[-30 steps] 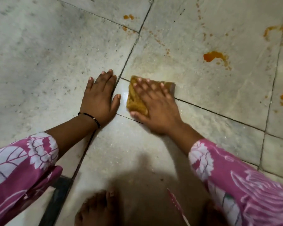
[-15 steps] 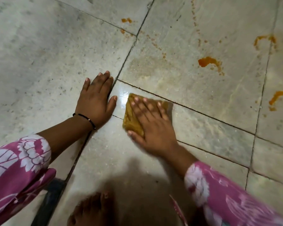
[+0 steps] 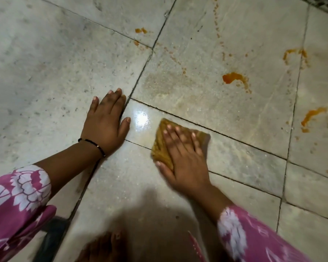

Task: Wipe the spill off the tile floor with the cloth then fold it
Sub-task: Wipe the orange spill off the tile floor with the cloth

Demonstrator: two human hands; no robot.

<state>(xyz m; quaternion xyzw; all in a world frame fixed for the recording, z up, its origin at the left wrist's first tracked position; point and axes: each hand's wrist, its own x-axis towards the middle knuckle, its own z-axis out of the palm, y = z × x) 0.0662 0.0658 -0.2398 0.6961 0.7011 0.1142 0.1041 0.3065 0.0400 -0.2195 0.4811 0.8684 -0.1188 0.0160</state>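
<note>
Pale tile floor, orange spill well beyond right hand. Right hand flat, fingers straight, pressing cloth under fingertips. Left hand spread flat on floor, bracing.

Risk: soaked cloth likely smears residue; blobs beyond fingertips could get missed.

Cloth: bunched wedge, long axis toward fingertips, point away from wrist.

Hands: two, left and right.
Cloth: one.
Larger orange spill patches: four, at, plus many small specks too fine to count.
Sleeves: two, and.
Bracelet: one.
Bare foot: one, blurred.
Tiles: at least seven, cut off by the edges.
</note>
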